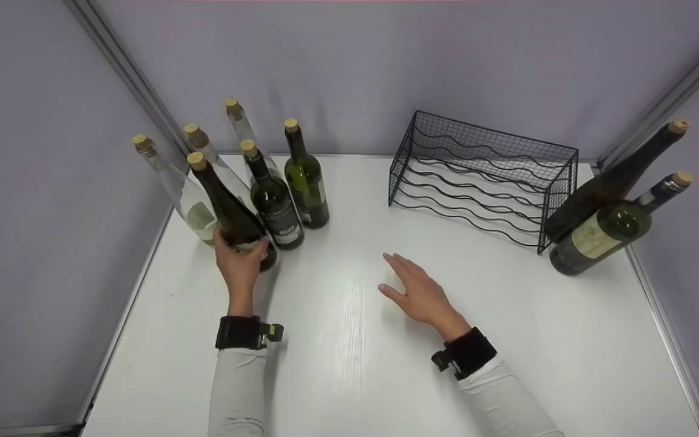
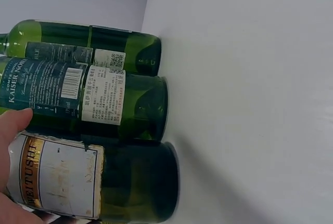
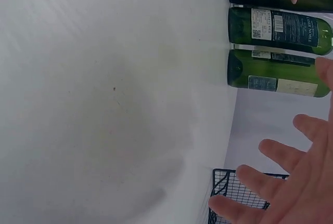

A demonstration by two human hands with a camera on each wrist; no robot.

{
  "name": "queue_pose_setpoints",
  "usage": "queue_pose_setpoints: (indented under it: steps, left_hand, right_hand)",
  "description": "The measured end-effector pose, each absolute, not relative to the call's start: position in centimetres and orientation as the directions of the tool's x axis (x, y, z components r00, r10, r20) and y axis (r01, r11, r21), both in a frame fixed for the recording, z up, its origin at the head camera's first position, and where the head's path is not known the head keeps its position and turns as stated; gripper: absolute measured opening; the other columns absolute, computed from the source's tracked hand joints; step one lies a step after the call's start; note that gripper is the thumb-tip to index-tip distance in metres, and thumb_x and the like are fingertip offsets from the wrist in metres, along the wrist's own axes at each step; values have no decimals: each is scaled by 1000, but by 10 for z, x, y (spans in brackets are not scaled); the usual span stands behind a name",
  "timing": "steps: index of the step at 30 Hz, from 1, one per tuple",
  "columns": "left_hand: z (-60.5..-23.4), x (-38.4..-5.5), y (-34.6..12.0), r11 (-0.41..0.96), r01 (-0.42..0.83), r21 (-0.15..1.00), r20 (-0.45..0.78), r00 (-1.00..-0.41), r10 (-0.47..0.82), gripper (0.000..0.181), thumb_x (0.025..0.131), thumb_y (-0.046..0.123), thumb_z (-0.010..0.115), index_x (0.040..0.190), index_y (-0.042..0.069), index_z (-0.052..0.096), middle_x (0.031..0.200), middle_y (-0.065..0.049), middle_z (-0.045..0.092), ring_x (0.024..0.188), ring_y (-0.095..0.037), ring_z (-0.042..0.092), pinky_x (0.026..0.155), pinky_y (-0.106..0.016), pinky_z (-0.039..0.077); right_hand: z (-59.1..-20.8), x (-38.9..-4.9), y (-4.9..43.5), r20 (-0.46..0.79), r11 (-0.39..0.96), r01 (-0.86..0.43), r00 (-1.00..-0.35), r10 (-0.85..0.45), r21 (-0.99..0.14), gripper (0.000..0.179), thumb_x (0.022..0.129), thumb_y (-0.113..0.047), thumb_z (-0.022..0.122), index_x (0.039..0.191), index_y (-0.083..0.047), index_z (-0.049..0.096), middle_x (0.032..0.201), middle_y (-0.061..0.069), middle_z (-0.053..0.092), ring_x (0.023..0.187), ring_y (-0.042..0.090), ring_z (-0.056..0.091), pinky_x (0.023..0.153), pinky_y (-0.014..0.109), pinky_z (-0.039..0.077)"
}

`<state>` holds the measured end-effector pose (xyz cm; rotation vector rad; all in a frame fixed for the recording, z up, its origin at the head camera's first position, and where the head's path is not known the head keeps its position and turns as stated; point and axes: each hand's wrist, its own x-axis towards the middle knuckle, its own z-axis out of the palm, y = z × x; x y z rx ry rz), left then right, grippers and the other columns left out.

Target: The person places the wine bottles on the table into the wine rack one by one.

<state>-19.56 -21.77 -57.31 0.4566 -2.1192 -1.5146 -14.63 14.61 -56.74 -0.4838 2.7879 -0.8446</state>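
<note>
My left hand (image 1: 240, 261) grips a dark, corked wine bottle (image 1: 228, 209) low on its body, fingers on one side and thumb on the other. In the left wrist view that bottle shows a white and gold label (image 2: 57, 174), with its base at the white table. Just right of it stands a green wine bottle with a dark label (image 1: 276, 209), and beyond that another green bottle (image 1: 307, 182). My right hand (image 1: 422, 294) is over the middle of the table, fingers spread and holding nothing; the right wrist view shows its spread fingers (image 3: 281, 156).
Three clear corked bottles, one with a pale label (image 1: 199, 215), stand behind and left of the gripped one. A black wire rack (image 1: 477, 136) with wavy bars sits at the back right. Beside it are a dark bottle (image 1: 598, 188) and a green bottle with a cream label (image 1: 595, 237).
</note>
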Motion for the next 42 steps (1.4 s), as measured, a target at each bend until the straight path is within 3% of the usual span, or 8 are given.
queue_pose_setpoints:
  steps: [24,31,37,42]
  left_hand:
    - [-575,-196,-222,365,104,925,296,-801,-521,86,71,13,88,144,15,43,135,-3,53,126,-19,49,103,-39,39]
    - [-576,-180,-215,420,199,886,397,-792,-463,81,69,5,88,138,5,46,126,-11,56,118,-23,52,98,-44,42]
    - [-572,-170,-206,439,112,892,324,-834,-446,87,69,6,88,143,4,41,135,-14,51,127,-29,47,102,-47,40]
    - [-570,-165,-197,458,111,882,323,-850,-417,84,68,7,89,140,6,45,134,-11,51,128,-26,46,106,-43,36]
  right_hand:
    - [-562,-146,135,-143,741,-224,-907,-396,-633,69,98,-60,44,157,-28,26,158,2,30,143,23,29,111,49,29]
    - [-560,-148,140,-139,721,-219,-905,-401,-657,70,98,-61,42,157,-26,27,158,3,30,144,23,28,112,48,28]
    - [-558,-150,143,-126,694,-207,-909,-397,-690,69,99,-59,43,156,-23,29,157,6,31,144,26,28,113,48,26]
    - [-557,-151,144,-147,675,-171,-911,-386,-718,66,100,-55,45,155,-22,33,156,7,34,143,28,29,113,50,25]
